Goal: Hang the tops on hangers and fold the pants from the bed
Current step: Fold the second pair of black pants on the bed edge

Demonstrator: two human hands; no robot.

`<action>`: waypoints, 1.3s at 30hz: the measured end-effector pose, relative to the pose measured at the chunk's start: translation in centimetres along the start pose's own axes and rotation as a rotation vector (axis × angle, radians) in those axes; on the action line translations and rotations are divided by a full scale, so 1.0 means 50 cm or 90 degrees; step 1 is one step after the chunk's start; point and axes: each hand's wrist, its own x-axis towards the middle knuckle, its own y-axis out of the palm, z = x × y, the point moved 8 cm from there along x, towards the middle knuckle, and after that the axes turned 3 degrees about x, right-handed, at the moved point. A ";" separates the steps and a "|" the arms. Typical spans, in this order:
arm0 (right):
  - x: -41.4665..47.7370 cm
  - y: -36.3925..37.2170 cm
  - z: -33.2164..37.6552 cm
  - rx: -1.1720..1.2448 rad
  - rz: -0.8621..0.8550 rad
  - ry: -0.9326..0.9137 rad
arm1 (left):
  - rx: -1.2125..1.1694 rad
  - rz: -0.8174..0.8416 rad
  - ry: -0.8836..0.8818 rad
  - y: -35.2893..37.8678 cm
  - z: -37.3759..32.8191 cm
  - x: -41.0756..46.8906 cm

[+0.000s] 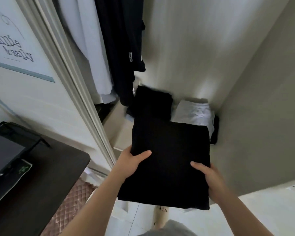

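White tiled floor (283,212) lies under me at the open wardrobe, with a dark wooden desk (41,167) at my left.

1. Grasp. My left hand (131,160) and right hand (209,178) both grip the folded black pair of pants (169,159). Each thumb lies on top and the fingers are hidden beneath. The hands hold the side edges of the near half, the left a little farther forward than the right.

2. Position of the load. The pants are flat, in the air and in front of my body. Their long axis runs away from me into the wardrobe.

3. Target. Beyond the far edge, on a pale cardboard-coloured box (119,132), are two stacks. The stack of folded black garments (152,103) lies ahead and slightly left. The stack of folded grey-white garments (192,111) lies ahead and right, against the wall. The far edge of the pants overlaps both stacks in view; I cannot tell whether it touches them.

4. Judgement. The next move is likely a forward push along the long axis, biased left, to land black on black.

5. Overhead. A hanging black top (119,48) and a hanging white top (85,40) are above the left stack, so I keep the load low.
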 end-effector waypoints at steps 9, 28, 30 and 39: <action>0.172 0.003 0.049 0.080 -0.058 0.017 | 0.018 0.044 -0.078 0.050 -0.047 0.224; 0.632 0.088 0.159 0.167 -0.076 -0.002 | 0.150 0.011 0.012 0.011 -0.106 0.797; 0.697 0.105 0.171 0.173 -0.068 -0.002 | 0.163 -0.024 0.028 -0.006 -0.109 0.856; 0.921 0.168 0.154 0.184 -0.055 0.026 | 0.256 -0.205 0.140 -0.059 -0.122 1.012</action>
